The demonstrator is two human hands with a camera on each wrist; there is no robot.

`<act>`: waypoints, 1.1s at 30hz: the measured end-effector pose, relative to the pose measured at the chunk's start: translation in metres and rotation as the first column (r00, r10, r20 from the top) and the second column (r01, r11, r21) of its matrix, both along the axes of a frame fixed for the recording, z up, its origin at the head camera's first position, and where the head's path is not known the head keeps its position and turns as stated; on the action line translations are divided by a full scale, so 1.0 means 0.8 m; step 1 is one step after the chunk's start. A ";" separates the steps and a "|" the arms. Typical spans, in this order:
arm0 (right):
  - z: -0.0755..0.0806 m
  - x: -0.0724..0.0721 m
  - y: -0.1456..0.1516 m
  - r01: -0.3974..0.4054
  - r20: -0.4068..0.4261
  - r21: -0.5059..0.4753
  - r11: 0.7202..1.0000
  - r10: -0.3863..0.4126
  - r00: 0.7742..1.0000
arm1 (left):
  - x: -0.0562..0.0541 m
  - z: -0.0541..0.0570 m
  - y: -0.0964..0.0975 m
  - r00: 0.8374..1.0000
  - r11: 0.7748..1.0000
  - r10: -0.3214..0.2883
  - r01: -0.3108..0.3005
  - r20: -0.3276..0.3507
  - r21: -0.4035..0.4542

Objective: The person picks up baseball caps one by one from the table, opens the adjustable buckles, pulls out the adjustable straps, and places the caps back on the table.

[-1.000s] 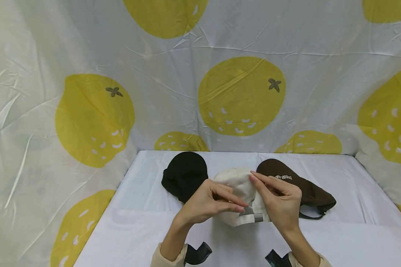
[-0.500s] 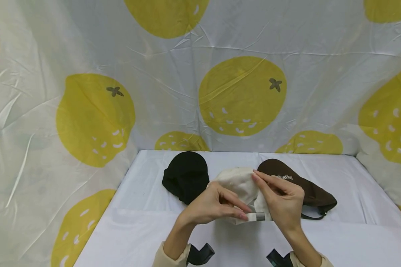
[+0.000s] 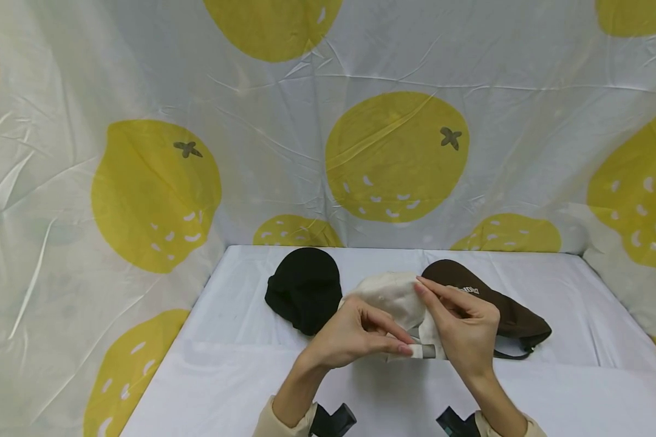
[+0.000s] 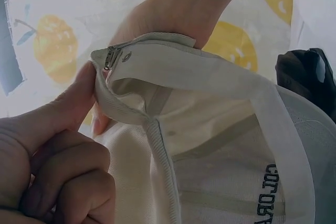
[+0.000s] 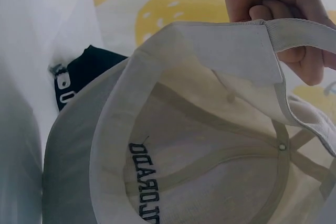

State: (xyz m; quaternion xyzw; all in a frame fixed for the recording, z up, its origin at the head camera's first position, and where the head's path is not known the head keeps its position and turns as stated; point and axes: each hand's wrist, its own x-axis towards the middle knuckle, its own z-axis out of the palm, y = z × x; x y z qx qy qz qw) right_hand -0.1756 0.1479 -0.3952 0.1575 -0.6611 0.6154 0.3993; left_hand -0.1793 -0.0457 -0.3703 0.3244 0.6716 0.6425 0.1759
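Note:
A cream baseball cap point(image 3: 390, 297) is held up between both hands, its back opening towards me. My left hand point(image 3: 355, 334) pinches the narrow back strap point(image 3: 429, 351) between thumb and fingers. Higher up, my right hand point(image 3: 464, 321) pinches the cap's fabric with thumb and index finger. In the left wrist view, the left thumb point(image 4: 81, 90) presses the strap beside a small metal clasp point(image 4: 110, 57). The right wrist view looks into the crown, where dark lettering point(image 5: 144, 182) shows reversed; a hand with curled fingers is behind the strap there.
Behind the left hand lies a black cap point(image 3: 306, 291) on the white-covered table point(image 3: 224, 376). A brown cap point(image 3: 508, 312) with pale lettering lies beyond the right hand. A lemon-print cloth point(image 3: 273, 152) hangs at the back and sides.
My left hand has moved slightly right and taken hold of the strap, after hovering in front of the cap. The right hand keeps its pinch and has shifted slightly right.

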 end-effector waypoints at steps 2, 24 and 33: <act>0.001 0.000 -0.001 0.000 0.004 0.000 1.000 0.000 1.000 | 0.001 0.000 0.000 1.000 1.000 0.009 -0.009 -0.001 0.020; 0.002 0.002 0.005 -0.064 0.081 0.070 0.996 0.058 0.995 | -0.006 -0.005 -0.005 0.965 0.950 0.123 -0.046 -0.232 0.310; -0.003 -0.003 0.016 -0.356 -0.187 0.122 0.927 0.373 0.909 | -0.012 -0.004 -0.015 0.951 0.909 0.232 -0.137 -0.204 0.394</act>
